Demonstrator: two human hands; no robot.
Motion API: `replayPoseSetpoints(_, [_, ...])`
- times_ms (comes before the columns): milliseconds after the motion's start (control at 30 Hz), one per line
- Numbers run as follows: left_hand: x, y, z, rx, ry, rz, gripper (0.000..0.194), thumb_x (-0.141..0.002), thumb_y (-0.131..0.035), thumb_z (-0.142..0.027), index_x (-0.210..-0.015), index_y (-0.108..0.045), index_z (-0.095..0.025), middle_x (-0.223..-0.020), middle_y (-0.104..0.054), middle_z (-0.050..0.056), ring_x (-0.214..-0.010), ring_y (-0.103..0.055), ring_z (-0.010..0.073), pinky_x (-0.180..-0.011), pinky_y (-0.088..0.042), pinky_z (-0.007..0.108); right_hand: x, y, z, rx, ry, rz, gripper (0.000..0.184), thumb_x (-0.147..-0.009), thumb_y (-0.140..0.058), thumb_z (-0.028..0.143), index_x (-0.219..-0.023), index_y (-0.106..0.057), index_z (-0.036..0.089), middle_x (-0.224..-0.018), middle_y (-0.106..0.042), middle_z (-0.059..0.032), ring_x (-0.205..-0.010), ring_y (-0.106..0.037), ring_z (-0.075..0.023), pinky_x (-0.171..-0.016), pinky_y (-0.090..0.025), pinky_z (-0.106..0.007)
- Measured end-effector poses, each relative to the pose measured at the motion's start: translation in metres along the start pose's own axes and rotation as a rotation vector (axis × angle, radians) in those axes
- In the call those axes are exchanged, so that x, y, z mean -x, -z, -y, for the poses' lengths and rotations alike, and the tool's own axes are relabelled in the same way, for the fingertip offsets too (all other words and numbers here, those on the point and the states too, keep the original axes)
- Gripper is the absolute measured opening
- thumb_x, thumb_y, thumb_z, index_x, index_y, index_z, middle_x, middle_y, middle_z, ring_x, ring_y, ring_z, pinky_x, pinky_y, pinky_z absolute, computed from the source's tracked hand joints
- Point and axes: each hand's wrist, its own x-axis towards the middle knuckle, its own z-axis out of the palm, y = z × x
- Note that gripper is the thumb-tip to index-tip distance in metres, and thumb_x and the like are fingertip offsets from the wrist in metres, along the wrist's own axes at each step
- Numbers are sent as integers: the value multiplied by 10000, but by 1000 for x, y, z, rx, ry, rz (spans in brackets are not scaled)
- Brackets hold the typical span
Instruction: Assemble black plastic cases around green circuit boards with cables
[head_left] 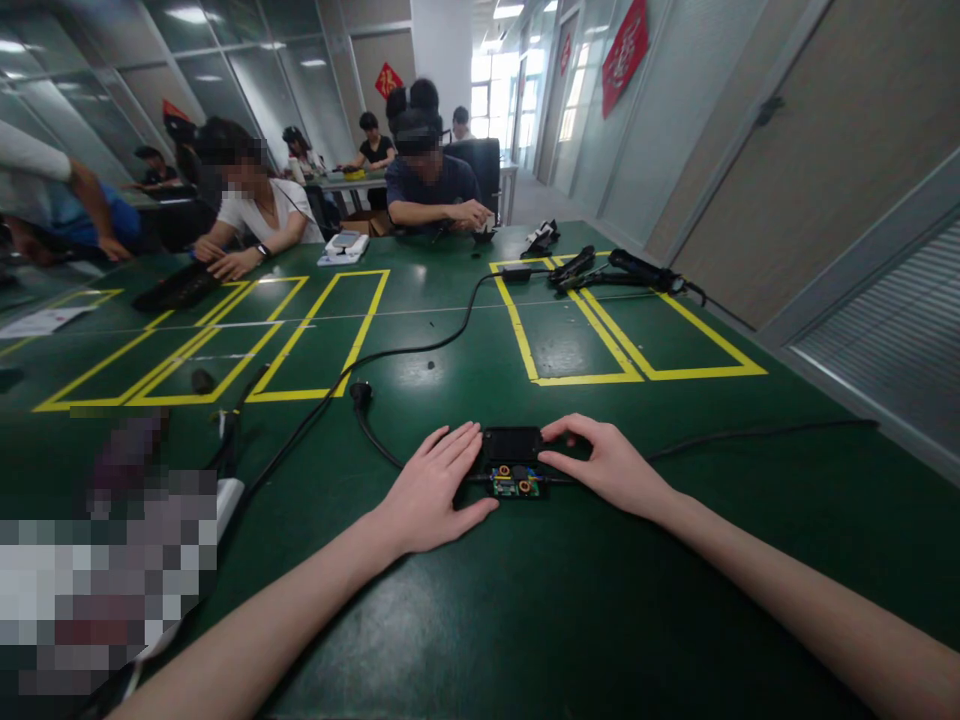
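Note:
A black plastic case half (513, 444) lies on the green table, with its inside facing up. Just below it sits a small circuit board (516, 481) with two copper-coloured ring coils and cables running out at both sides. My left hand (433, 490) rests at their left, fingers stretched out flat, fingertips by the case's left edge and thumb near the board's lower left corner. With thumb and index finger, my right hand (600, 462) grips the right edge of the case half. Part of the left cable is hidden under my left hand.
A black power plug (361, 393) and a long black cable (420, 348) cross the table. Yellow tape rectangles (589, 381) mark its surface. Dark cable bundles (637, 270) lie at the far right. Other people (431, 185) sit opposite; a blurred person is at left.

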Motion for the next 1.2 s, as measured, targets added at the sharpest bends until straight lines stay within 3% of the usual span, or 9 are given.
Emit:
replayPoseSetpoints(200, [3, 0, 1, 38, -49, -75, 700, -961, -665, -390, -1574, -412, -163, -1580, -511, 189, -1463, -516, 302, -1204, -446, 525, 2, 1, 10, -135, -69, 14, 273, -863, -696, 485, -839, -709, 213, -830, -738, -47, -759, -665, -216, -728, -573, -384])
replayPoseSetpoints(333, [4, 0, 1, 74, -64, -148, 670, -942, -691, -353, -1542, -456, -170, -1539, -562, 185, -1417, -567, 309, -1156, -499, 521, 3, -1, 11, -224, -89, 8, 350, -855, -722, 559, -871, -708, 210, -880, -759, -69, -824, -715, -237, -803, -611, -414])
replayPoseSetpoints(500, [4, 1, 0, 144, -16, -206, 498, -887, -766, -346, -1342, -635, -190, -1273, -749, 141, -1124, -741, 293, -975, -613, 476, 6, -1, 12, -317, -88, 46, 341, -839, -767, 506, -971, -668, 208, -967, -773, -79, -884, -759, -240, -882, -630, -426])
replayPoseSetpoints(667, [2, 4, -4, 190, 2, -225, 405, -878, -778, -311, -1242, -649, -188, -1237, -759, 128, -1073, -752, 276, -939, -620, 443, 8, 1, 14, -318, -13, 111, 245, -865, -736, 369, -1039, -672, 209, -1041, -764, -82, -940, -755, -232, -898, -638, -414])
replayPoseSetpoints(833, [1, 9, -9, 294, 1, -162, 227, -923, -692, -232, -1142, -637, -212, -1265, -741, 109, -1133, -733, 247, -977, -607, 408, 9, 4, 14, -250, 150, 157, 286, -838, -741, 273, -1109, -665, 217, -1090, -737, -78, -993, -720, -238, -911, -621, -417])
replayPoseSetpoints(1200, [1, 9, -9, 356, -72, -175, 214, -965, -631, -169, -1175, -631, -206, -1284, -682, 121, -1144, -705, 226, -975, -613, 366, 11, 4, 15, -56, 318, 219, 354, -803, -652, 131, -1146, -632, 216, -1132, -720, -94, -1041, -699, -238, -924, -587, -389])
